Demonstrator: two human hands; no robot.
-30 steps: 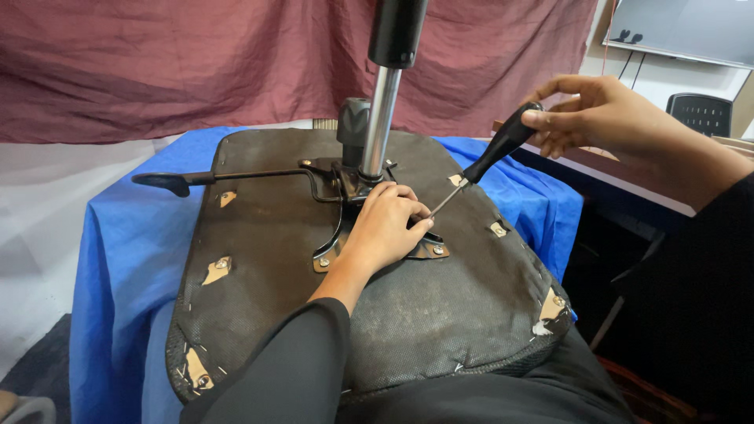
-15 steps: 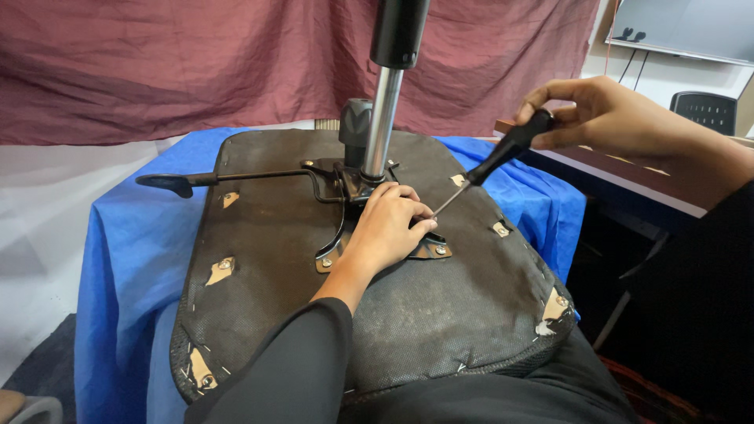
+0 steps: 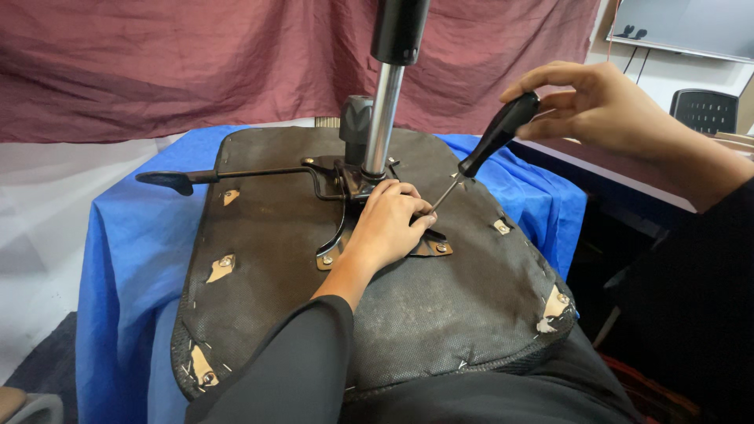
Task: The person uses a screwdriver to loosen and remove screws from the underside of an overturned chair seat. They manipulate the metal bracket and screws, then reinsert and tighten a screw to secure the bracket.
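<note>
So the seat point(image 3: 440, 314) is flipped underside up on a blue cloth point(image 3: 126, 259), pretty much filling the middle of the view. Its near edge hangs right over the person's lap, and the cloth shows past the seat's left and right edges. The gas post point(image 3: 382, 118) sticks straight up from the metal plate point(image 3: 334, 235) in the middle, and a lever point(image 3: 236, 173) runs out left, its paddle end just past the seat's left edge.

Left hand point(image 3: 389, 224) lies on the plate right in front of the post, fingers curled down around the screwdriver tip, pinching it steady. Right hand point(image 3: 597, 106) is up high and off to the right, grip closed round the black handle of the screwdriver point(image 3: 479, 157). The tool slants down and left, its thin shaft ending at the left fingertips, near the plate's right arm.

Room-wise: it's tight at the tip, with the post just behind the left hand and the plate bolts point(image 3: 442, 247) close by. The right half of the seat under the handle is open, just small brackets point(image 3: 503, 227) along the edge. A dark tabletop point(image 3: 613, 169) sits behind the right hand, and a maroon curtain point(image 3: 196, 63) closes off the back.
</note>
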